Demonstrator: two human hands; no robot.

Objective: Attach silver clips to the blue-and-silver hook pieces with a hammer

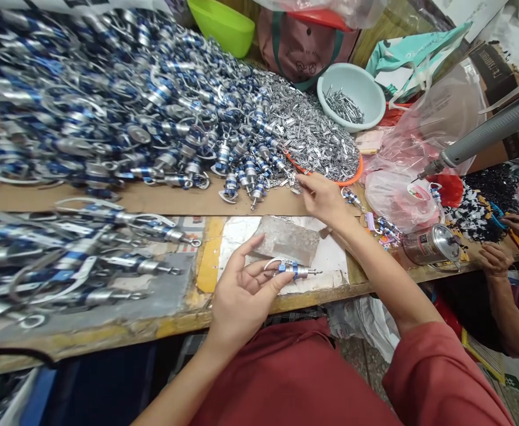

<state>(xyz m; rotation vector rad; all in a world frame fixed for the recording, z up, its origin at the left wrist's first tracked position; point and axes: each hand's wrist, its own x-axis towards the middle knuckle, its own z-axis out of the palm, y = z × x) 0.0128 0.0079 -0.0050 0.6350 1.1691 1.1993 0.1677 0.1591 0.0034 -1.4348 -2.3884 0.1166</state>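
Observation:
My left hand (248, 290) is closed on a small silver-and-blue metal cylinder (297, 270) with a curved silver lever. It grips the piece between thumb and fingers, with the thin tip pointing right, over the near part of a white sheet (330, 273). Behind the piece on that sheet lies a grey metal block (288, 239). My right hand (324, 198) reaches to the edge of the heap, beside an orange-rimmed tray (357, 171) piled with small flat metal parts (326, 145). Its fingers are pinched together; what lies between them cannot be made out.
A large heap of similar cylinders (153, 112) covers the bench's left and back. Further right are a pale bowl (372, 97) of pins, a grey power screwdriver (490, 130) and a metal mug (423, 245). Another person's hands (496, 260) are at the far right.

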